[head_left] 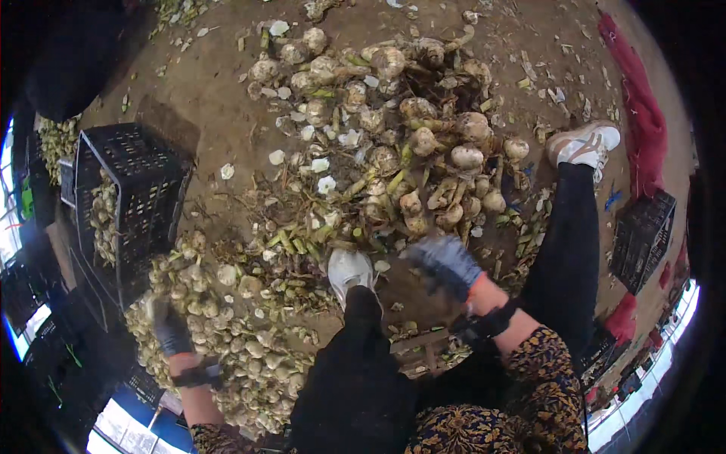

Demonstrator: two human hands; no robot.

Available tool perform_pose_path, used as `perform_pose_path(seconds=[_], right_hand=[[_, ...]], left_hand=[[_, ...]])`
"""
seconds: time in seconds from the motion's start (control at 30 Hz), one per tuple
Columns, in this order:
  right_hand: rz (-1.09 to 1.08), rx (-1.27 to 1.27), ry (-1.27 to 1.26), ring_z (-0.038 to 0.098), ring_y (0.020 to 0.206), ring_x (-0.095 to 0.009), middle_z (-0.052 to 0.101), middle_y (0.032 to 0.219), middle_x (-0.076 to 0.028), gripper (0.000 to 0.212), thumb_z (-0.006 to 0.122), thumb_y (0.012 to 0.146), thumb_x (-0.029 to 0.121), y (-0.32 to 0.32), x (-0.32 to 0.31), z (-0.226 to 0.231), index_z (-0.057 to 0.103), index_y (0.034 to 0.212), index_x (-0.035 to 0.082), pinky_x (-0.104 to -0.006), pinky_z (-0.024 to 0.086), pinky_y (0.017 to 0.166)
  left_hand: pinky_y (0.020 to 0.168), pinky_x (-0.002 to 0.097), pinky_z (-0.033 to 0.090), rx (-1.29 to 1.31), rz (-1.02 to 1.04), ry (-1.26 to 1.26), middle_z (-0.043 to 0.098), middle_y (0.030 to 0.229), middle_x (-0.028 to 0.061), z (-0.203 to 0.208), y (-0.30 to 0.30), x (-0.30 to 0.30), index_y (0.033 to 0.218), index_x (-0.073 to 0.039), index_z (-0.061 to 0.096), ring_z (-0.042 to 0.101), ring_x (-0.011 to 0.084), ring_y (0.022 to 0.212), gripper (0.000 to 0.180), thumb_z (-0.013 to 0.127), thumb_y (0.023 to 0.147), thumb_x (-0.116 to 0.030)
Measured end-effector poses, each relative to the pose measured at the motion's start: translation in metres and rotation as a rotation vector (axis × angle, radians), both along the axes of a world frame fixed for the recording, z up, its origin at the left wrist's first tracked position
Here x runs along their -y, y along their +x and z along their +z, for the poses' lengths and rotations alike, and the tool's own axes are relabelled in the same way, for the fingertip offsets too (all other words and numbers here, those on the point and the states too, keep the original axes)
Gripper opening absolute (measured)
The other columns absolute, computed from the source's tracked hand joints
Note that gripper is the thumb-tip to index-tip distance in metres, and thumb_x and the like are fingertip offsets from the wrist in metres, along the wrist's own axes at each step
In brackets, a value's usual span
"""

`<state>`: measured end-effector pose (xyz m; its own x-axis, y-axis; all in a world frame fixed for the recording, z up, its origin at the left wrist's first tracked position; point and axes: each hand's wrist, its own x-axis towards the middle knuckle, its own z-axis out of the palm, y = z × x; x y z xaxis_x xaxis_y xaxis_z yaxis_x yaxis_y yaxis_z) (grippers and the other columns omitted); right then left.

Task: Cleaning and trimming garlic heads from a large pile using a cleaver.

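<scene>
While the left hand (171, 327) blurs near heaped pale bulbs (253, 349) and the right hand (446, 265) near stemmed bulbs (466, 157) on the dirt floor (221, 113), whether either grips anything cannot be told.

Off-white bulbs (466, 157), brown ground (219, 91), black crate (157, 181), gold-patterned dark sleeve (541, 371)

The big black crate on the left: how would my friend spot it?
Find the heap of pale bulbs at lower left, near the left hand. Just above it in the picture is the black crate, full of holes. Unlike the smaller-looking crate at far right, it shows bulbs inside.
</scene>
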<state>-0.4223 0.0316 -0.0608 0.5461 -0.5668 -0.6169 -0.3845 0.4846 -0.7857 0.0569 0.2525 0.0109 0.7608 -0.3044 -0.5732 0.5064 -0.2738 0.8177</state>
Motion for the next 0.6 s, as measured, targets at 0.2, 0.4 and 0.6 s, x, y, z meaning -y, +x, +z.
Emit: perform_pose_path(seconds=[0.2, 0.4, 0.6], right_hand=[[-0.100, -0.078, -0.149, 0.048, 0.046, -0.010, 0.051, 0.057, -0.002, 0.022, 0.056, 0.077, 0.023, -0.026, 0.019, -0.003, 0.057, 0.071, 0.002, -0.0250, 0.041, 0.038], [0.335, -0.266, -0.655, 0.052, 0.069, -0.022, 0.054, 0.074, -0.006, 0.017, 0.049, 0.075, 0.016, -0.035, 0.020, 0.016, 0.054, 0.091, 0.009, -0.0348, 0.041, 0.056], [0.457, -0.442, -0.464, 0.054, 0.074, -0.026, 0.056, 0.083, -0.007, 0.024, 0.048, 0.074, 0.013, -0.049, 0.019, 0.018, 0.053, 0.097, 0.012, -0.0387, 0.042, 0.058]], left_hand=[[0.074, 0.0268, 0.048, 0.658, -0.155, 0.323, 0.044, 0.116, 0.0093, -0.050, -0.003, 0.009, 0.127, -0.006, 0.028, 0.054, 0.0190, 0.092, 0.061, 0.059, 0.074, -0.007], [0.073, 0.0293, 0.047, 0.407, -1.106, -0.058, 0.053, 0.108, 0.0127, -0.125, -0.225, 0.213, 0.123, -0.007, 0.035, 0.056, 0.0177, 0.091, 0.057, 0.061, 0.074, -0.015], [0.085, 0.0355, 0.041, 0.656, -1.607, 0.551, 0.046, 0.116, 0.0236, -0.133, -0.300, 0.298, 0.128, 0.000, 0.026, 0.049, 0.0325, 0.103, 0.084, 0.065, 0.063, -0.038]])
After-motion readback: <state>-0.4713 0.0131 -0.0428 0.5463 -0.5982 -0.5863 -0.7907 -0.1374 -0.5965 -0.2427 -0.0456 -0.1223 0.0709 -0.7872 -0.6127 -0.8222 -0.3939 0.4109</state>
